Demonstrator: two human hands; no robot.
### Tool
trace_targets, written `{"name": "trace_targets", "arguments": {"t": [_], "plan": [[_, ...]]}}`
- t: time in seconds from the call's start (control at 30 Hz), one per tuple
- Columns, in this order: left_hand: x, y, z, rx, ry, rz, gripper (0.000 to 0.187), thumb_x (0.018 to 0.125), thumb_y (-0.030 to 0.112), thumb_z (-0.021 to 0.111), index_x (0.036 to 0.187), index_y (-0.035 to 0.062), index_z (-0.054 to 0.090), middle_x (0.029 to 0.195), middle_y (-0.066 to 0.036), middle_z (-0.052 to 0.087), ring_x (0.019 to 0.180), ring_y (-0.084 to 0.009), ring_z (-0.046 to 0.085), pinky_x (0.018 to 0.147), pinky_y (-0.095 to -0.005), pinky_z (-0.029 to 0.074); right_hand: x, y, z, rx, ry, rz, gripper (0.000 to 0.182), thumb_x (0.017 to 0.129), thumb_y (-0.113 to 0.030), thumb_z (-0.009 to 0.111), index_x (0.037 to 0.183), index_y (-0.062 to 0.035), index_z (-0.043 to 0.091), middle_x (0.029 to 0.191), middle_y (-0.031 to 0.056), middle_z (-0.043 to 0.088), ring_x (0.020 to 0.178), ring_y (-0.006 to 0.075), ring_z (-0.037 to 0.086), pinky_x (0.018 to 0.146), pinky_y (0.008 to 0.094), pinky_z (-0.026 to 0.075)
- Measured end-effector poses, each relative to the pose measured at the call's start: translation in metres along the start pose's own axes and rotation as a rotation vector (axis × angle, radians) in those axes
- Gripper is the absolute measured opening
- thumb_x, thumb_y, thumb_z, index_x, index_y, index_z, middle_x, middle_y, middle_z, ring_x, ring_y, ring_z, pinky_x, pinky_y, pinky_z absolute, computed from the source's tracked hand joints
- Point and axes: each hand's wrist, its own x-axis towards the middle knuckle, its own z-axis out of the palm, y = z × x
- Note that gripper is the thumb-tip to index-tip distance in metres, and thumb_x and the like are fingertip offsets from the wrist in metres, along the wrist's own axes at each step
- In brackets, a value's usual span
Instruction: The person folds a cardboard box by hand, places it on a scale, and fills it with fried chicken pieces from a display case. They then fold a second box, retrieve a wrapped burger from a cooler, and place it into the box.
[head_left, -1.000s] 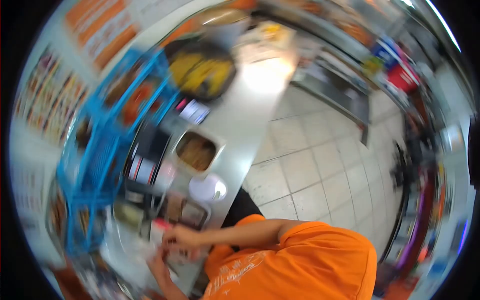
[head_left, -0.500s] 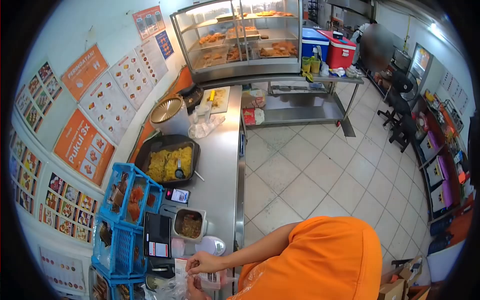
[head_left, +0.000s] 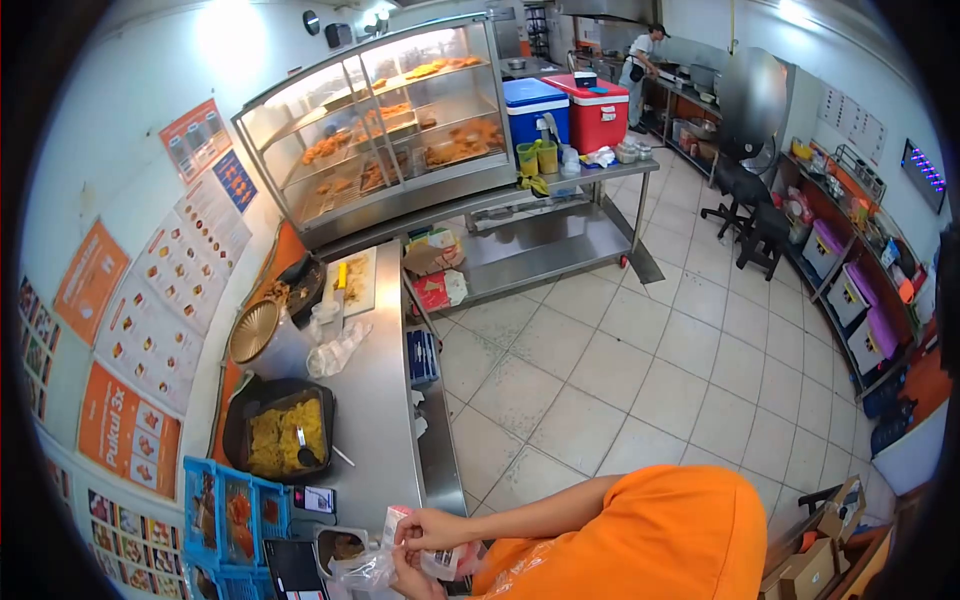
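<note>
Hands [head_left: 420, 545] grip small packet [head_left: 440, 560] between them, over counter [head_left: 375, 400].

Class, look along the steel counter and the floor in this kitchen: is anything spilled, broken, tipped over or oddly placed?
Nothing clearly stands out. The tray of yellow food sits flat on the steel counter, a spoon resting in it, and the tiled floor shows no spill. Both hands hold a small packet over the counter's near end.

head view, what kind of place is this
Most likely a fried-food takeaway kitchen: a glass display case of fried pieces, menu posters on the wall, and a steel counter holding a tray of yellow food.
</note>
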Motion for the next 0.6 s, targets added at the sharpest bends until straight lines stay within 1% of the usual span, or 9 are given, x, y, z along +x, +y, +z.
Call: {"name": "trace_targets", "arguments": {"t": [0.03, 0.13, 0.23, 0.33, 0.4, 0.47, 0.5, 0.53, 0.6], "plan": [[0.006, 0.006, 0.016, -0.009, 0.007, 0.021, 0.048, 0.088, 0.021, 0.071, 0.125, -0.0066, 0.058, 0.111, -0.006, 0.065, 0.102, -0.0174, 0.061, 0.094, -0.0288, 0.049, 0.007, 0.002, -0.013, -0.070, 0.050, -0.004, 0.018, 0.081, -0.011, 0.064, 0.097, -0.0023, 0.068, 0.073, 0.0017, 0.064, 0.068, 0.0096, 0.058, 0.062, 0.0260, 0.048], [0.018, 0.025, 0.075, -0.231, 0.035, 0.091, 0.033, 0.086, 0.005, 0.064, 0.116, -0.0042, 0.056, 0.111, -0.013, 0.064, 0.093, -0.0211, 0.066, 0.081, -0.0289, 0.057, 0.032, 0.015, -0.046, -0.201, 0.206, -0.034, 0.019, 0.079, -0.011, 0.065, 0.097, -0.0029, 0.068, 0.071, 0.0016, 0.063, 0.066, 0.0081, 0.057, 0.061, 0.0269, 0.047], [0.059, 0.017, 0.101, -0.259, 0.118, 0.034, 0.035, 0.089, 0.009, 0.062, 0.120, -0.0043, 0.055, 0.116, -0.014, 0.062, 0.101, -0.0217, 0.065, 0.087, -0.0302, 0.055, 0.069, 0.029, -0.079, -0.268, 0.252, -0.020, 0.021, 0.079, -0.012, 0.065, 0.097, -0.0024, 0.069, 0.080, 0.0090, 0.071, 0.072, 0.0117, 0.062, 0.067, 0.0309, 0.052], [0.098, 0.010, 0.119, -0.289, 0.111, -0.035, 0.034, 0.089, 0.008, 0.061, 0.122, -0.0020, 0.056, 0.118, -0.011, 0.061, 0.103, -0.0212, 0.063, 0.087, -0.0310, 0.056, 0.106, 0.016, -0.111, -0.331, 0.190, 0.171, 0.021, 0.080, -0.012, 0.068, 0.099, -0.0021, 0.071, 0.084, 0.0111, 0.073, 0.074, 0.0149, 0.068, 0.068, 0.0313, 0.054], [0.142, -0.016, 0.125, -0.229, 0.202, 0.075, 0.032, 0.091, 0.014, 0.063, 0.121, 0.0008, 0.058, 0.117, -0.009, 0.062, 0.104, -0.0198, 0.063, 0.092, -0.0326, 0.052, 0.135, 0.029, -0.129, -0.343, 0.151, 0.218, 0.022, 0.079, -0.009, 0.069, 0.099, -0.0009, 0.070, 0.083, 0.0097, 0.072, 0.073, 0.0125, 0.067, 0.067, 0.0301, 0.054], [0.165, -0.007, 0.138, -0.024, 0.241, 0.045, 0.032, 0.092, 0.017, 0.065, 0.119, 0.0016, 0.060, 0.117, -0.008, 0.062, 0.105, -0.0184, 0.061, 0.095, -0.0333, 0.048, 0.156, 0.052, -0.146, -0.201, 0.124, 0.214, 0.016, 0.083, -0.001, 0.062, 0.098, 0.0021, 0.068, 0.083, 0.0077, 0.071, 0.072, 0.0108, 0.065, 0.064, 0.0273, 0.053], [0.174, 0.005, 0.148, -0.023, 0.265, 0.053, 0.032, 0.090, 0.017, 0.067, 0.117, 0.0012, 0.060, 0.114, -0.008, 0.063, 0.104, -0.0185, 0.061, 0.092, -0.0324, 0.050, 0.166, 0.057, -0.152, -0.202, 0.129, 0.246, 0.016, 0.082, -0.001, 0.063, 0.098, 0.0011, 0.069, 0.083, 0.0075, 0.071, 0.073, 0.0116, 0.066, 0.068, 0.0281, 0.054], [0.190, -0.001, 0.150, -0.224, 0.171, 0.039, 0.030, 0.089, 0.013, 0.069, 0.115, 0.0014, 0.060, 0.112, -0.008, 0.063, 0.101, -0.0185, 0.063, 0.088, -0.0313, 0.053, 0.176, 0.063, -0.158, -0.206, 0.149, 0.277, 0.017, 0.082, -0.001, 0.064, 0.097, 0.0001, 0.069, 0.083, 0.0074, 0.070, 0.075, 0.0124, 0.066, 0.072, 0.0290, 0.054], [0.205, 0.003, 0.149, -0.219, 0.199, 0.032, 0.028, 0.088, 0.010, 0.069, 0.113, 0.0012, 0.060, 0.110, -0.009, 0.063, 0.097, -0.0191, 0.065, 0.084, -0.0315, 0.056, 0.191, 0.074, -0.163, -0.219, 0.118, 0.320, 0.014, 0.084, -0.003, 0.067, 0.097, 0.0020, 0.069, 0.084, 0.0068, 0.069, 0.074, 0.0112, 0.064, 0.071, 0.0264, 0.053]]}}
